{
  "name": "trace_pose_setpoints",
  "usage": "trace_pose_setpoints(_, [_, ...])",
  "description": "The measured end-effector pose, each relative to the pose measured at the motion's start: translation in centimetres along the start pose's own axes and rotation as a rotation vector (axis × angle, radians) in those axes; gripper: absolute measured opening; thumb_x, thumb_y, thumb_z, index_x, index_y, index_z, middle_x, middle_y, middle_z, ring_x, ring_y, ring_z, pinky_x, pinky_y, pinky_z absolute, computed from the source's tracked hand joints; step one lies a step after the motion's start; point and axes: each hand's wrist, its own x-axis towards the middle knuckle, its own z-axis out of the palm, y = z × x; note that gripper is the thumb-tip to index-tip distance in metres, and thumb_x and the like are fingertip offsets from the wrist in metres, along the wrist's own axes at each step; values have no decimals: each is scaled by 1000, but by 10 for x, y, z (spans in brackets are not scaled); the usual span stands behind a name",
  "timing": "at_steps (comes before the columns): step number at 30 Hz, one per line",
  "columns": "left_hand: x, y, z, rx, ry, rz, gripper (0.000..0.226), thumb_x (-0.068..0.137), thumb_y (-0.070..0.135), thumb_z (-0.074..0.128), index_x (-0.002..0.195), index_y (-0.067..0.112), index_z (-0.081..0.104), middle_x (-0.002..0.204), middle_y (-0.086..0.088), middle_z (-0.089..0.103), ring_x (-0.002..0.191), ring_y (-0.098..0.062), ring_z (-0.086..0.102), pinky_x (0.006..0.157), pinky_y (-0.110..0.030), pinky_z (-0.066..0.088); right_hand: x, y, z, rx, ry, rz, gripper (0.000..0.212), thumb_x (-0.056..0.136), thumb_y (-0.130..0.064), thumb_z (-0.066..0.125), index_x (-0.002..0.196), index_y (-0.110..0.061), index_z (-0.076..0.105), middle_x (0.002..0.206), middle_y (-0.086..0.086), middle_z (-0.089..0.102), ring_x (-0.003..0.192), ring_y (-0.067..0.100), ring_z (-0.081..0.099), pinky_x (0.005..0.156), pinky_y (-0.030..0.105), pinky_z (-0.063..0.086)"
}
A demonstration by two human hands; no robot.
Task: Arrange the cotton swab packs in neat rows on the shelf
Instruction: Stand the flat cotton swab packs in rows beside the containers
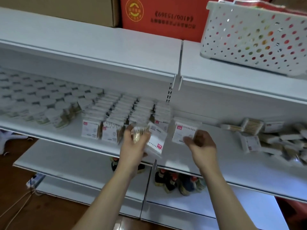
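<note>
Several rows of white cotton swab packs (132, 112) with pink labels stand upright on the middle shelf (69, 130). My left hand (135, 143) grips a few swab packs (156, 140) in front of the rows, tilted, with wooden sticks showing. My right hand (201, 143) pinches one upright swab pack (181, 131) just right of the rows, above the shelf's front part. A loose heap of swab packs (272, 140) lies scattered on the shelf to the right.
Round lidded swab tubs (36, 100) fill the shelf's left part. A white perforated basket (255, 37) and a red carton (162, 17) sit on the top shelf. Bottles (179, 181) stand on the lower shelf. A cable and power strip (35, 180) lie on the floor at left.
</note>
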Motion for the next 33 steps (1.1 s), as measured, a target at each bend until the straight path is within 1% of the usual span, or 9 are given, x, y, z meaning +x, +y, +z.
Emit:
trace_pose_setpoints(2, [6,2,-3,-5,-15,7,47,92,34,69,132,46,45,123,23,53,110,-12,61,71,-32,56,7,6,11,-4,-34,12,55,88,-24,75,134,-35,48,94,-7,69,84,12,68,75,28,52])
trace_pose_setpoints(4, [11,8,-6,16,-24,24,49,93,32,69,131,49,45,123,25,54,111,-9,61,73,-34,58,13,13,24,-95,-91,-34,68,92,-26,70,146,-46,33,95,-10,66,82,7,66,70,22,49])
trace_pose_setpoints(7, [19,12,-10,26,9,19,53,91,33,72,135,46,46,125,16,59,114,-17,63,81,-48,61,19,24,46,-215,-150,-94,55,95,-25,64,142,-44,42,97,-9,69,82,6,65,71,18,47])
trace_pose_setpoints(10, [26,11,-16,37,-12,10,60,84,41,76,134,51,46,129,5,63,113,-25,66,82,-55,61,19,39,67,-253,-147,-165,44,97,-23,60,136,-38,48,112,-9,67,86,3,63,77,17,50])
trace_pose_setpoints(14, [37,13,-25,12,-52,22,54,94,24,69,137,46,44,110,6,72,94,-19,74,71,-39,63,21,53,87,-321,-145,-274,43,100,-23,56,141,-33,49,122,-10,57,87,4,59,83,27,52])
trace_pose_setpoints(17, [45,16,-33,-9,-93,-2,54,95,18,67,138,43,45,99,10,75,89,-20,75,66,-36,61,28,57,98,-371,-114,-311,41,98,-17,59,138,-26,54,122,-6,49,83,9,58,81,33,54])
trace_pose_setpoints(22, [54,25,-44,-36,-116,-32,53,94,18,67,137,42,47,112,4,69,88,-19,75,65,-36,62,36,58,108,-509,5,-347,42,93,-13,66,134,-18,60,128,9,49,107,22,54,88,28,47])
trace_pose_setpoints(25, [55,26,-50,-2,-143,-16,53,95,18,65,138,42,45,110,3,69,86,-17,75,62,-31,60,32,55,116,-467,-22,-278,47,93,-15,65,137,-23,53,142,2,45,102,15,58,83,26,47])
trace_pose_setpoints(33, [60,25,-51,5,-186,-35,54,96,18,65,140,42,44,110,5,69,87,-16,75,64,-32,61,28,39,117,-487,-70,-165,51,99,-19,57,146,-27,41,148,-3,45,107,23,63,84,29,47])
